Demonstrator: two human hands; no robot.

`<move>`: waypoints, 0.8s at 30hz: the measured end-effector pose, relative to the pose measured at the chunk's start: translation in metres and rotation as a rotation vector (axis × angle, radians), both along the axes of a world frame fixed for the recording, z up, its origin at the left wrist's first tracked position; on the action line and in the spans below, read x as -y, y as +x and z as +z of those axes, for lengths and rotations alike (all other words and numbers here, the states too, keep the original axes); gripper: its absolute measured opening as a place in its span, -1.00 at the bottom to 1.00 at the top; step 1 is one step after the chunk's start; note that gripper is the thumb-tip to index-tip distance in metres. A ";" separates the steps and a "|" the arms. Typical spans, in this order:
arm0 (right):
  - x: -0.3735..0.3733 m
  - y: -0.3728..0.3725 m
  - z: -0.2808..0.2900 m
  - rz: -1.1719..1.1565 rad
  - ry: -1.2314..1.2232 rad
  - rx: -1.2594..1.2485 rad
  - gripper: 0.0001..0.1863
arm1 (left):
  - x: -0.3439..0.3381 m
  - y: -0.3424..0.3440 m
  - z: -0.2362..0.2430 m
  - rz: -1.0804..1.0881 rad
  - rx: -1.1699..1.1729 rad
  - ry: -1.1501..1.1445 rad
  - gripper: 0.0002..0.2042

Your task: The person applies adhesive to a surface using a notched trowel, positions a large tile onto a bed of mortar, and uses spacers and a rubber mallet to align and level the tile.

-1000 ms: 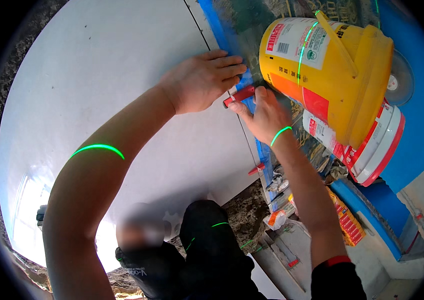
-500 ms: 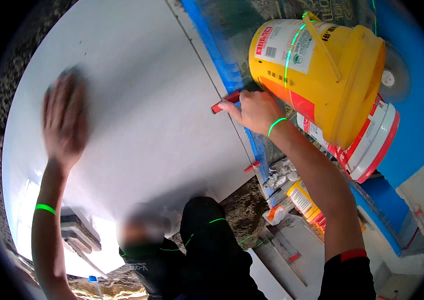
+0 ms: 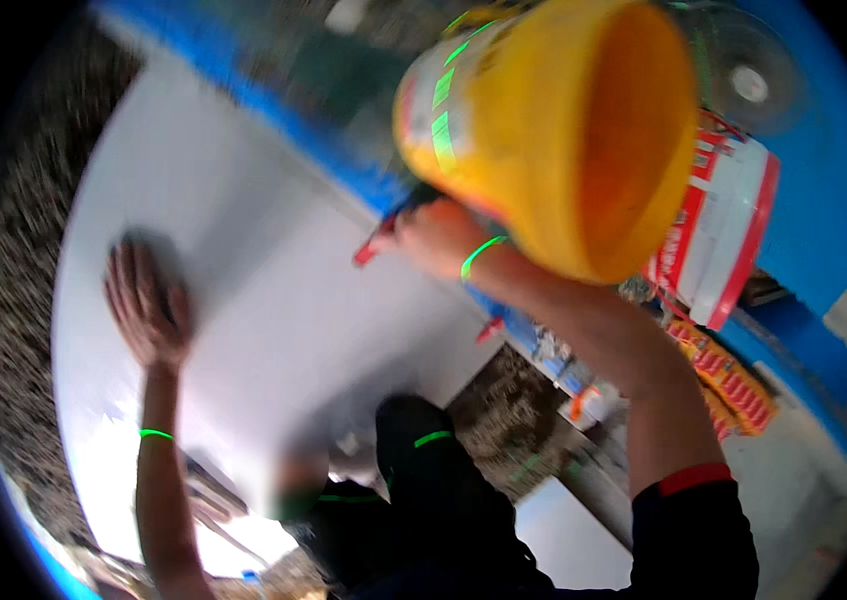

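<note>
A large white tile (image 3: pixel 274 270) lies before me. My left hand (image 3: pixel 149 305) rests flat on its left part, fingers stretched out and holding nothing. At the tile's far right edge, my right hand (image 3: pixel 439 238) is closed round the end of a red tile-levelling wedge (image 3: pixel 376 246), with the fingers partly smeared by motion. A second red wedge (image 3: pixel 490 330) sits nearer me on the same edge. Blue tape (image 3: pixel 314 150) runs along that edge. Just beyond my right hand a yellow bucket (image 3: pixel 524 130) lies tilted, its open mouth showing.
A white and red bucket (image 3: pixel 719 225) stands behind the yellow one, by a clear round disc (image 3: pixel 749 85). Orange packages (image 3: pixel 729 380) lie right of my right forearm. Dark rough mortar (image 3: pixel 24 260) borders the tile on the left. My dark-clothed knee (image 3: pixel 424 450) is over the near edge.
The whole view has turned and shifted, so the yellow bucket's mouth now shows. My left hand appears lower and is still sharper; my right hand stays at the red wedge.
</note>
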State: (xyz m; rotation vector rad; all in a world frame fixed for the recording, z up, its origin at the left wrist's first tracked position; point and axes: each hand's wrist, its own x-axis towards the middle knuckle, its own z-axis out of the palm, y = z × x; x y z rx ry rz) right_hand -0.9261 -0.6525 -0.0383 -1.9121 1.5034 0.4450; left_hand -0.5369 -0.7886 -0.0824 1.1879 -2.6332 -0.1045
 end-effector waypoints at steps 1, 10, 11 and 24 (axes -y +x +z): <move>0.023 0.018 0.030 0.074 0.140 -0.036 -0.74 | -0.003 -0.006 -0.004 0.072 0.001 0.001 -0.39; 0.023 0.041 0.236 -0.498 0.382 0.418 -0.58 | -0.010 -0.022 0.007 0.247 0.138 0.000 -0.44; 0.024 0.014 0.257 -0.533 0.522 0.516 -0.51 | -0.011 -0.029 0.007 0.239 0.131 0.010 -0.44; 0.090 -0.143 0.089 -0.493 -0.076 -0.204 -0.55 | -0.009 -0.022 0.001 0.274 0.109 0.053 -0.43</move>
